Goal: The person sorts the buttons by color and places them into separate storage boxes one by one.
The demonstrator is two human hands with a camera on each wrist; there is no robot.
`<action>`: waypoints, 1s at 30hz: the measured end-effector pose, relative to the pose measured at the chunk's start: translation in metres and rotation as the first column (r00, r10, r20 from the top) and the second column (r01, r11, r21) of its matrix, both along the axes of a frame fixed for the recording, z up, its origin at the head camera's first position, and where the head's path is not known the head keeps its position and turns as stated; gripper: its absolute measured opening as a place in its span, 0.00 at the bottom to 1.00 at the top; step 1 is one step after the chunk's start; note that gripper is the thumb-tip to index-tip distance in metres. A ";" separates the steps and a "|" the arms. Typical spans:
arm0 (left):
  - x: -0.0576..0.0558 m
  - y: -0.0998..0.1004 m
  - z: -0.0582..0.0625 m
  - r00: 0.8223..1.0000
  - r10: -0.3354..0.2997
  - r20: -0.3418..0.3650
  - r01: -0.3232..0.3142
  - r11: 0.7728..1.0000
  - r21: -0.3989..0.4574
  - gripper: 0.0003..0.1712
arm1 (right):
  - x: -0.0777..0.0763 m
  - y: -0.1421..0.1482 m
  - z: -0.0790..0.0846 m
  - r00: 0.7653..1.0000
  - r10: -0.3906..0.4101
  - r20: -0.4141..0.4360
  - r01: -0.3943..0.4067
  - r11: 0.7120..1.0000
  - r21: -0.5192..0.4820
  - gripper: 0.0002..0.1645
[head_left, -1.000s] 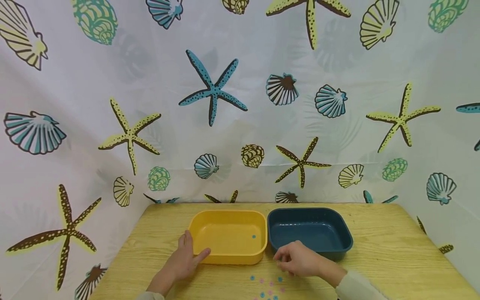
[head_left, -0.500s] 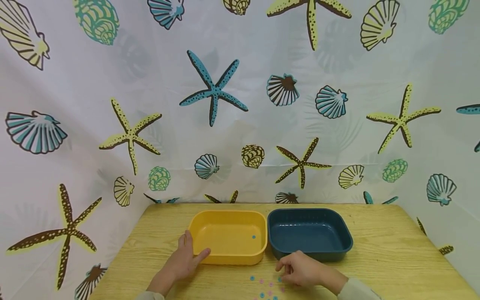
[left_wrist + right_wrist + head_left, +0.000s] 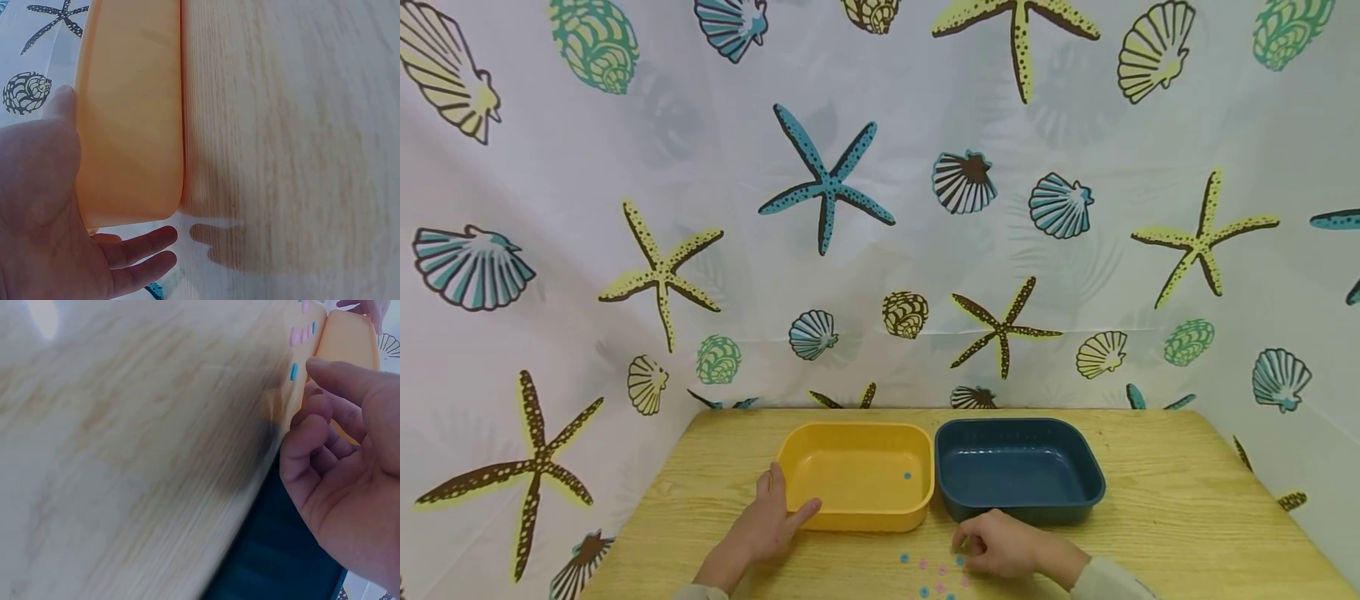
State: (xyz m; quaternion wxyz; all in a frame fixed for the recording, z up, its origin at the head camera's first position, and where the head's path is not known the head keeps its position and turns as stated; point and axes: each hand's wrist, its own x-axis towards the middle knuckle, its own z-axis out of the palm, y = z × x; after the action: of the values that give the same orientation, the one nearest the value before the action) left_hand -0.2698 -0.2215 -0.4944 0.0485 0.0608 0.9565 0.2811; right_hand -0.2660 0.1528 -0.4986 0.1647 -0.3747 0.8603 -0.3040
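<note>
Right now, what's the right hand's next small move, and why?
Probably ease the right hand in and pinch the nearest blue piece. It lies just off the thumb, and no piece is visible in that hand. The yellow bin, with the left hand at its corner, holds another blue piece.

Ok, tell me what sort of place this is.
Probably a screened-off tabletop workspace: patterned cloth hangs behind and beside a wood-grained table, which holds a yellow bin and a blue bin.
</note>
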 end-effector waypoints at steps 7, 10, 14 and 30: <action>0.001 0.000 0.001 1.000 0.003 0.002 -0.003 1.000 0.008 0.61 | -0.004 -0.001 -0.005 0.999 0.025 -0.026 -0.024 0.999 0.030 0.08; 0.001 0.000 0.001 1.000 0.002 0.004 -0.002 1.000 0.011 0.61 | -0.004 -0.003 -0.006 1.000 0.014 -0.017 -0.013 0.999 0.048 0.08; 0.000 0.000 0.001 1.000 -0.001 0.003 0.001 1.000 0.009 0.61 | -0.003 -0.004 -0.006 1.000 -0.002 -0.007 0.003 0.998 0.056 0.08; -0.001 0.000 -0.003 1.000 0.011 0.003 -0.011 1.000 -0.006 0.61 | -0.005 -0.004 -0.010 0.999 0.031 -0.021 -0.030 0.999 0.030 0.05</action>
State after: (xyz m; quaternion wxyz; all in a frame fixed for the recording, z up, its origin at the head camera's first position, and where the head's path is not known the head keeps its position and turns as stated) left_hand -0.2709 -0.2215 -0.4972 0.0488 0.0548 0.9576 0.2785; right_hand -0.2713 0.1486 -0.5081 0.1656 -0.3885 0.8606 -0.2847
